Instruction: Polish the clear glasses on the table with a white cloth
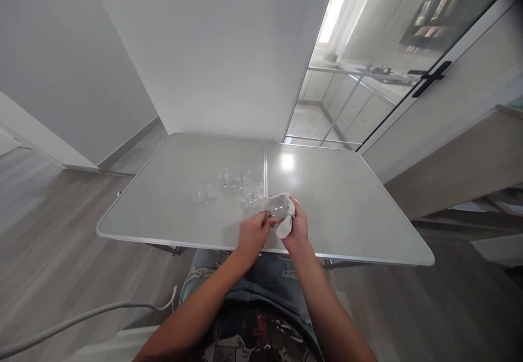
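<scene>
Above the table's near edge, a clear drinking glass lies tilted between my two hands. My left hand is closed, its fingers pinching the glass at its left end. A white cloth wraps partly around the glass. My right hand is closed on this cloth and presses it to the glass from the right; some of its fingers are hidden behind the cloth. Left of my hands, several clear glasses stand grouped on the table; their outlines are faint and their exact shape is hard to make out.
The pale folding table has a metal rim and a seam across its middle. A white wall rises behind it. At the right are a glass door with a black handle and a wooden shelf unit. A grey hose runs at lower left.
</scene>
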`<control>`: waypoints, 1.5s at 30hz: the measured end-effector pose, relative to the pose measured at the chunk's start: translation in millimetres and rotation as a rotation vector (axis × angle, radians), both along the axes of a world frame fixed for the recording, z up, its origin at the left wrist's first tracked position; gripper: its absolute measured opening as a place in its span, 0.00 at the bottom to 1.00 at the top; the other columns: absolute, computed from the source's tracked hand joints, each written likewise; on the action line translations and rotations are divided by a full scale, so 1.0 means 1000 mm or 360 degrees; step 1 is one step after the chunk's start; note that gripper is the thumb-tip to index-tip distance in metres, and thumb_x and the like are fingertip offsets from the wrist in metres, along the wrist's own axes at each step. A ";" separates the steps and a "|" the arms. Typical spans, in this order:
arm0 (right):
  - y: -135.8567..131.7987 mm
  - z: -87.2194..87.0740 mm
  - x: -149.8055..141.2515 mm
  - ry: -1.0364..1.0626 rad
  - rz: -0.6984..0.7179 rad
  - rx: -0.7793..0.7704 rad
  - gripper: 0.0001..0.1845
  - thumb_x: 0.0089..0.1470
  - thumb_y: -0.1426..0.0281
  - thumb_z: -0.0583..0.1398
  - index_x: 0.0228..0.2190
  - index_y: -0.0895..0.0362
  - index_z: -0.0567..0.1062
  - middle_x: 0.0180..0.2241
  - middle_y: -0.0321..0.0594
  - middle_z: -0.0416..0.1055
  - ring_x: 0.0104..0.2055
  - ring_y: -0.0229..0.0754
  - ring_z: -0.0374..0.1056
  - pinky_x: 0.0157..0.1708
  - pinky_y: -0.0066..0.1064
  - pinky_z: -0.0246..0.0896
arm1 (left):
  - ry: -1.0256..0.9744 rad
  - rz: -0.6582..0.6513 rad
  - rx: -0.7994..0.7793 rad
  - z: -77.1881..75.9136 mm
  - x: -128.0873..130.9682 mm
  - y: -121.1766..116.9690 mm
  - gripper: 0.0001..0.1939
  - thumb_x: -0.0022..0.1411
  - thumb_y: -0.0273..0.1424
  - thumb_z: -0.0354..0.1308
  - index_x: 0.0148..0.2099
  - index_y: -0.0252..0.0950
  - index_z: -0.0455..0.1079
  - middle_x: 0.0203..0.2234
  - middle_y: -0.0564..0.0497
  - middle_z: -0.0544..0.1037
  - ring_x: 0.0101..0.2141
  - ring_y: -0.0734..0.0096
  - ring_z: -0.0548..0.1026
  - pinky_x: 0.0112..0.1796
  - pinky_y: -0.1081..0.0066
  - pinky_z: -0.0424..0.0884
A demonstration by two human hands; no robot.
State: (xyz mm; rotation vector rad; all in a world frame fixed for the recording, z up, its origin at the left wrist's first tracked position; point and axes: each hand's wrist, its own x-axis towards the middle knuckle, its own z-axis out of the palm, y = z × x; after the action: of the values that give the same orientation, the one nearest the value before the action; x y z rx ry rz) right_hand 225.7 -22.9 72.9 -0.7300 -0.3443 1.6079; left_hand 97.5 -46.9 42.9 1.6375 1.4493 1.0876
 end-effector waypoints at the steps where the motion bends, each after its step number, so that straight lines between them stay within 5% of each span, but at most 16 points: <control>1: 0.001 0.001 0.004 -0.0035 0.0108 0.0037 0.15 0.55 0.58 0.61 0.35 0.57 0.78 0.31 0.39 0.79 0.33 0.44 0.75 0.31 0.33 0.72 | -0.0174 -0.0145 -0.0167 0.004 -0.002 0.002 0.24 0.64 0.50 0.56 0.28 0.35 0.71 0.19 0.51 0.69 0.23 0.72 0.66 0.28 0.72 0.58; 5: 0.006 0.002 0.018 -0.0114 0.0479 0.0151 0.19 0.56 0.55 0.59 0.39 0.57 0.78 0.30 0.40 0.78 0.31 0.45 0.75 0.28 0.33 0.70 | -0.1061 -0.0777 -0.1074 0.020 -0.011 0.011 0.29 0.63 0.56 0.53 0.30 0.32 0.68 0.17 0.58 0.59 0.16 0.82 0.52 0.22 0.76 0.51; 9: 0.016 -0.001 0.019 -0.0128 0.0563 0.0151 0.18 0.53 0.57 0.59 0.37 0.57 0.78 0.32 0.40 0.78 0.31 0.44 0.74 0.25 0.31 0.67 | -0.1398 -0.0878 -0.1451 0.022 -0.016 0.017 0.28 0.60 0.55 0.58 0.34 0.30 0.70 0.19 0.60 0.55 0.16 0.85 0.49 0.20 0.78 0.48; 13: 0.022 -0.007 0.021 -0.0128 0.0547 0.0083 0.16 0.51 0.60 0.61 0.36 0.58 0.79 0.29 0.41 0.78 0.29 0.45 0.73 0.23 0.31 0.65 | -0.1085 -0.0584 -0.0971 0.017 -0.014 0.015 0.27 0.61 0.53 0.59 0.32 0.30 0.72 0.21 0.52 0.68 0.20 0.80 0.62 0.23 0.76 0.57; 18: 0.018 -0.011 0.024 -0.0190 0.0228 -0.0036 0.12 0.50 0.62 0.64 0.32 0.58 0.79 0.27 0.39 0.77 0.32 0.44 0.74 0.30 0.31 0.68 | -0.0321 -0.0283 -0.0190 0.013 -0.008 -0.001 0.14 0.60 0.41 0.64 0.41 0.35 0.75 0.32 0.47 0.78 0.34 0.67 0.74 0.39 0.69 0.68; 22: 0.014 -0.006 0.023 -0.0188 0.0131 -0.0011 0.14 0.51 0.60 0.63 0.32 0.58 0.79 0.26 0.38 0.77 0.32 0.44 0.73 0.31 0.32 0.68 | -0.0102 -0.0154 -0.0031 0.013 -0.001 -0.008 0.10 0.65 0.37 0.58 0.37 0.37 0.75 0.31 0.47 0.76 0.35 0.65 0.72 0.38 0.69 0.64; 24: 0.013 -0.003 0.025 -0.0173 0.0247 0.0023 0.14 0.52 0.60 0.62 0.32 0.57 0.79 0.27 0.39 0.77 0.32 0.45 0.73 0.31 0.32 0.68 | -0.0348 -0.0257 -0.0283 0.015 -0.002 -0.006 0.15 0.66 0.40 0.57 0.32 0.35 0.73 0.25 0.49 0.72 0.29 0.69 0.68 0.33 0.70 0.61; 29: 0.014 -0.002 0.027 -0.0049 0.0523 0.0158 0.16 0.53 0.57 0.60 0.34 0.57 0.78 0.32 0.39 0.77 0.33 0.43 0.72 0.32 0.32 0.67 | -0.1424 -0.0895 -0.1462 0.027 -0.017 0.007 0.16 0.61 0.40 0.62 0.34 0.30 0.70 0.23 0.57 0.58 0.21 0.82 0.54 0.28 0.73 0.58; 31: 0.015 -0.003 0.026 0.0003 0.0535 0.0203 0.16 0.52 0.57 0.60 0.34 0.57 0.78 0.33 0.39 0.76 0.33 0.42 0.71 0.33 0.31 0.67 | -0.1588 -0.0981 -0.1650 0.028 -0.020 0.010 0.14 0.60 0.37 0.64 0.35 0.30 0.70 0.23 0.58 0.55 0.21 0.83 0.52 0.29 0.74 0.59; 34: 0.017 -0.002 0.024 -0.0082 0.0464 0.0174 0.14 0.52 0.59 0.61 0.34 0.57 0.78 0.33 0.39 0.76 0.32 0.42 0.71 0.31 0.31 0.67 | -0.1402 -0.0739 -0.1343 0.023 -0.016 0.007 0.16 0.61 0.41 0.62 0.34 0.30 0.70 0.22 0.56 0.58 0.21 0.81 0.54 0.27 0.74 0.58; 40: 0.014 -0.001 0.016 -0.0275 0.0168 -0.0001 0.13 0.50 0.60 0.63 0.30 0.57 0.78 0.27 0.39 0.76 0.33 0.46 0.73 0.31 0.33 0.68 | -0.0094 -0.0128 -0.0097 0.007 -0.003 -0.007 0.12 0.65 0.38 0.56 0.34 0.37 0.72 0.27 0.48 0.73 0.30 0.66 0.69 0.33 0.71 0.61; 43: 0.004 -0.001 0.010 -0.0618 -0.0244 0.0082 0.16 0.54 0.57 0.61 0.34 0.56 0.78 0.32 0.41 0.77 0.37 0.47 0.73 0.36 0.35 0.69 | 0.0049 -0.0162 -0.0049 0.007 0.000 -0.011 0.13 0.68 0.37 0.51 0.34 0.37 0.72 0.27 0.48 0.75 0.29 0.66 0.70 0.33 0.70 0.60; 45: -0.003 0.000 0.010 -0.1103 -0.0467 0.0374 0.16 0.58 0.57 0.59 0.40 0.54 0.78 0.40 0.43 0.78 0.46 0.50 0.71 0.45 0.38 0.67 | 0.0001 -0.0252 -0.0171 0.009 0.001 -0.011 0.17 0.69 0.38 0.49 0.32 0.36 0.72 0.22 0.51 0.72 0.25 0.69 0.68 0.30 0.71 0.58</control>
State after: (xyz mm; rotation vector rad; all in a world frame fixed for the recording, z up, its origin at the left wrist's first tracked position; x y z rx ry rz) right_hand 235.2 -26.1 72.8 -1.0857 -0.8666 0.9795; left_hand 98.6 -58.4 51.6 1.6455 1.3300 0.9056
